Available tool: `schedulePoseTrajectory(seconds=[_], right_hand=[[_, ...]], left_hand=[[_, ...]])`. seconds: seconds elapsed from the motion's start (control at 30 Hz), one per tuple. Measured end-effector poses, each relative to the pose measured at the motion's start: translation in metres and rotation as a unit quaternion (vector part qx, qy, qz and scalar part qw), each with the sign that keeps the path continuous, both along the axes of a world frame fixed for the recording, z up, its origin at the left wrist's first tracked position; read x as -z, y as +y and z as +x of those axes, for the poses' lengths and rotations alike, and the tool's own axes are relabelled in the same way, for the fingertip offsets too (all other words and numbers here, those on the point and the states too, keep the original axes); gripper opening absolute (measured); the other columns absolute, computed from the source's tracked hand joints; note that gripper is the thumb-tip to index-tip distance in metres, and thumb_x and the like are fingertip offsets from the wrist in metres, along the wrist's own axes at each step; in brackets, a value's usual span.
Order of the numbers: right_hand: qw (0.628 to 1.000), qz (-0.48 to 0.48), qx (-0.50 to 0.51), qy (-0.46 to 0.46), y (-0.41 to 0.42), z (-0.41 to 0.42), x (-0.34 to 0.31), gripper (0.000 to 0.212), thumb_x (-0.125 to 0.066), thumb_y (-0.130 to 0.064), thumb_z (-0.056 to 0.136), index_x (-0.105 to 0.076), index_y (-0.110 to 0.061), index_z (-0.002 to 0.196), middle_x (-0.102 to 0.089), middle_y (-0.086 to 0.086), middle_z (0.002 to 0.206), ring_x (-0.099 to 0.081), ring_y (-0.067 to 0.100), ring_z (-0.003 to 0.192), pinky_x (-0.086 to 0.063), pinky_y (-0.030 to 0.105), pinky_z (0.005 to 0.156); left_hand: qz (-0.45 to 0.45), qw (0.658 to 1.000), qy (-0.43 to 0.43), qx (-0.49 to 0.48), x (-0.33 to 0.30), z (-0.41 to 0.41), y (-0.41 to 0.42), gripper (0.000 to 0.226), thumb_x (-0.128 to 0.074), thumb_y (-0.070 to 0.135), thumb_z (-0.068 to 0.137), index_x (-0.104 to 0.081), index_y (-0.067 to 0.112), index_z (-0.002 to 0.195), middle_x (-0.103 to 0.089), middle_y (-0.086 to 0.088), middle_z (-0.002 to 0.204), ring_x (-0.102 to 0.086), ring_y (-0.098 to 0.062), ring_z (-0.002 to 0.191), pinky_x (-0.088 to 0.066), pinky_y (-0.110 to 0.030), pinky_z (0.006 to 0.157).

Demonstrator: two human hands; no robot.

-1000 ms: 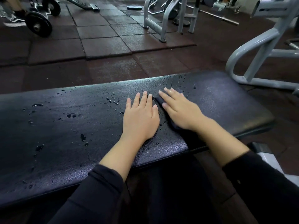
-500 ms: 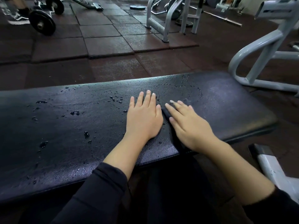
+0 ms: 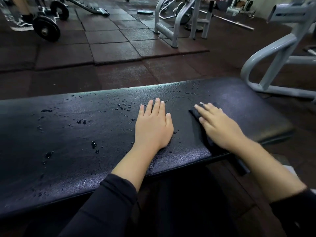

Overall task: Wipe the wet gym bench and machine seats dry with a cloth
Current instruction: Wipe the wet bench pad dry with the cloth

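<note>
Right hand lies flat with straight fingers on the dark cloth, pressing it on the black surface. It has slid to the right since a moment ago, so a gap now shows between it and the left hand. Left hand has stayed flat and wide on the surface, holding nothing. Water drops sit at the left of the frame, and a thin wet ring shows just above the hands. No words can be read. Grey machine frames stand at the upper right, a weight at the upper left, on dark floor tiles.
</note>
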State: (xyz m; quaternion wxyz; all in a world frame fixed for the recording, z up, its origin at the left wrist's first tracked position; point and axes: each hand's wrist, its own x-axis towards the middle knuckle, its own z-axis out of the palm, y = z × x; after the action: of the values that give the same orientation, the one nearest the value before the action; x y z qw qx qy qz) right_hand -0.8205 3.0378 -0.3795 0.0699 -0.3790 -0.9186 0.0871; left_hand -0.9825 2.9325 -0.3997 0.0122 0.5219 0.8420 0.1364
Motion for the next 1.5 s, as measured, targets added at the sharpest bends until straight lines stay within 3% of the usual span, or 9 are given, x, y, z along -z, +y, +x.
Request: schedulePoseTrajectory(seconds=[0.13,0.27,0.43,0.57,0.83,0.93,1.17,1.5], right_hand=[[0.998,0.024,-0.05,0.007,-0.035,-0.026,0.003,0.047,-0.03,-0.027,0.101,-0.023,-0.023,0.148,-0.018,-0.004,0.156,-0.01,0.015,0.145,-0.004,0.035,0.117],[0.997,-0.004,-0.075,-0.002,-0.001,-0.06,0.001,0.047,-0.029,-0.027,0.102,-0.021,-0.023,0.148,-0.016,0.0,0.157,-0.008,0.016,0.145,-0.006,0.037,0.118],[0.999,-0.035,0.016,0.004,0.063,-0.035,-0.003,0.046,-0.03,-0.028,0.102,-0.023,-0.025,0.148,-0.015,-0.001,0.158,-0.01,0.017,0.145,-0.008,0.036,0.116],[0.998,-0.012,0.063,0.019,0.046,-0.003,0.0,0.046,-0.033,-0.028,0.101,-0.027,-0.026,0.147,-0.02,-0.001,0.156,-0.012,0.016,0.145,-0.009,0.037,0.117],[0.994,-0.022,-0.094,0.053,0.014,-0.056,-0.003,0.045,-0.038,-0.029,0.1,-0.032,-0.028,0.145,-0.023,-0.006,0.155,-0.016,0.014,0.144,-0.01,0.034,0.118],[0.994,-0.035,-0.085,0.058,0.021,-0.088,-0.003,0.043,-0.035,-0.037,0.099,-0.034,-0.04,0.142,-0.024,-0.011,0.153,-0.021,0.019,0.142,-0.021,0.04,0.116],[0.991,-0.04,-0.13,-0.017,0.028,-0.089,-0.004,0.045,-0.029,-0.04,0.1,-0.017,-0.049,0.143,-0.007,-0.009,0.158,0.003,0.01,0.145,0.0,0.033,0.119],[0.992,-0.025,-0.123,0.009,0.068,-0.132,-0.009,0.041,-0.031,-0.037,0.101,-0.033,-0.039,0.142,-0.028,-0.006,0.152,-0.016,0.012,0.142,-0.012,0.028,0.113]], left_hand=[[0.007,1.0,0.009,0.0,0.001,-0.001,0.0,0.055,-0.017,0.036,0.104,-0.011,0.014,0.155,-0.006,-0.001,0.163,-0.003,-0.018,0.149,0.002,-0.039,0.12],[0.002,1.0,0.009,-0.001,0.0,-0.001,0.0,0.055,-0.016,0.035,0.104,-0.011,0.014,0.155,-0.006,-0.001,0.163,-0.003,-0.017,0.149,0.003,-0.038,0.12],[-0.006,1.0,0.0,-0.001,-0.001,-0.002,0.0,0.056,-0.016,0.036,0.104,-0.01,0.014,0.155,-0.004,0.0,0.163,-0.001,-0.017,0.149,0.004,-0.038,0.12],[-0.038,0.999,-0.014,0.009,-0.008,-0.007,0.002,0.056,-0.017,0.037,0.104,-0.008,0.016,0.155,-0.002,0.002,0.163,0.0,-0.014,0.149,0.004,-0.038,0.119],[-0.087,0.996,-0.008,-0.022,-0.024,-0.059,0.026,0.057,-0.019,0.041,0.102,-0.013,0.02,0.155,-0.006,-0.001,0.163,-0.001,-0.016,0.149,0.003,-0.052,0.118],[-0.085,0.996,0.0,-0.021,-0.017,-0.073,0.028,0.058,-0.015,0.049,0.101,-0.01,0.029,0.155,-0.002,0.003,0.163,0.001,-0.014,0.149,0.005,-0.053,0.118],[-0.056,0.998,0.007,-0.026,-0.008,-0.076,0.029,0.058,-0.014,0.052,0.1,-0.007,0.033,0.155,0.0,0.005,0.163,0.004,-0.014,0.149,0.008,-0.05,0.118],[-0.036,0.999,0.008,-0.03,-0.003,-0.078,0.033,0.058,-0.014,0.051,0.1,-0.007,0.033,0.155,0.0,0.006,0.163,0.003,-0.012,0.149,0.008,-0.047,0.119]])
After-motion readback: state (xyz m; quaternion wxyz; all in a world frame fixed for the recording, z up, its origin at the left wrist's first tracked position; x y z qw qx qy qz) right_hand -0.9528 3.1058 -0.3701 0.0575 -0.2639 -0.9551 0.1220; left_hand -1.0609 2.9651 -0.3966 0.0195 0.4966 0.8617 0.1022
